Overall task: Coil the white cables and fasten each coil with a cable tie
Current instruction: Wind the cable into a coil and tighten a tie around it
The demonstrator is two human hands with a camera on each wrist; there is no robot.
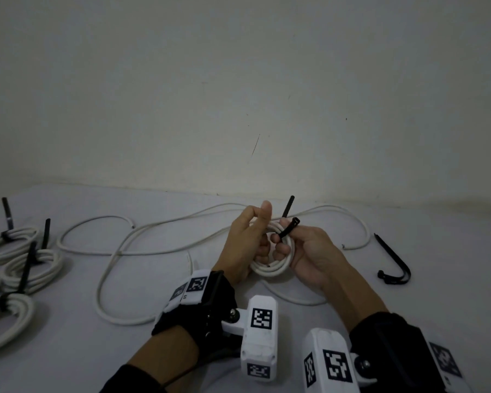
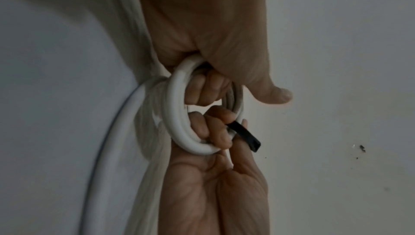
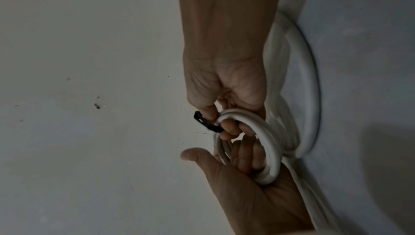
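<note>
A small white cable coil [image 1: 270, 268] is held above the table between both hands. My left hand [image 1: 260, 231] grips its left side, fingers curled through the ring and thumb raised free. My right hand [image 1: 281, 242] pinches a black cable tie [image 1: 288, 226] against the coil's top right; the tie's tail sticks up behind. In the left wrist view the left hand's fingers [image 2: 206, 89] hook the coil [image 2: 175, 114], and the tie's head [image 2: 249, 139] juts out. In the right wrist view the right hand [image 3: 220, 125] holds the tie [image 3: 205, 121] at the coil [image 3: 269, 150].
Three tied coils [image 1: 17, 242] [image 1: 34, 268] [image 1: 9, 313] lie at the left with black tie tails standing up. Loose white cables [image 1: 119, 251] sprawl across the table's middle and back. Spare black cable ties [image 1: 394, 265] lie to the right. A wall [image 1: 238, 109] rises behind.
</note>
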